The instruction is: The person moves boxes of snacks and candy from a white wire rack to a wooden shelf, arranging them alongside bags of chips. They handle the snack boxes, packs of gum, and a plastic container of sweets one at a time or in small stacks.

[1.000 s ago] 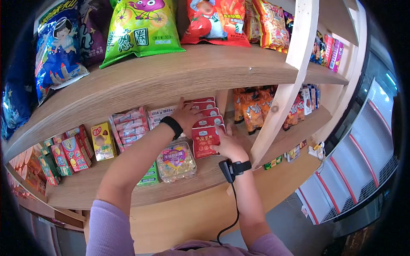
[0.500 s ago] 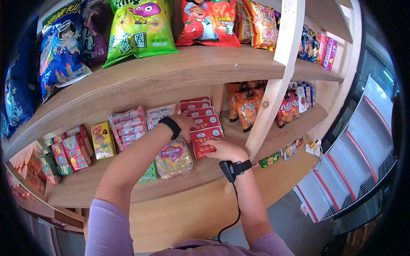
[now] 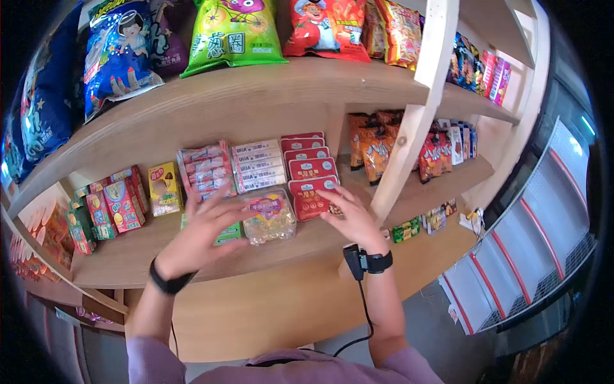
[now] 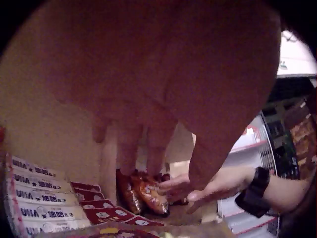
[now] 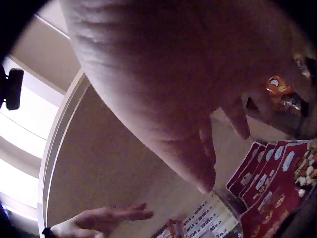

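A stepped row of red packets (image 3: 307, 200) with pictured nuts leans on the middle shelf. My right hand (image 3: 355, 225) is beside the front packet, fingers apart, its fingertips overlapping that packet's right edge in the head view. From the right wrist, the red packets (image 5: 271, 210) show below the hand, which grips nothing. My left hand (image 3: 198, 240) hovers over the shelf front with spread, empty fingers. It partly covers a green pack (image 3: 229, 235). Right of it sits a clear plastic tub (image 3: 274, 229) of wrapped sweets. Behind stand white UHA packs (image 3: 259, 173) and pink packs (image 3: 206, 168).
A yellow box (image 3: 165, 189) and several small boxes (image 3: 125, 208) line the left. Orange snack bags (image 3: 376, 150) hang beyond the packets, beside a wooden post (image 3: 409, 137). The upper shelf edge (image 3: 256, 89), carrying large chip bags, juts above the hands.
My left hand has left the red packets and drawn back toward the lower left. The right hand's fingers have come off the front packet's face to its right side, uncovering it.
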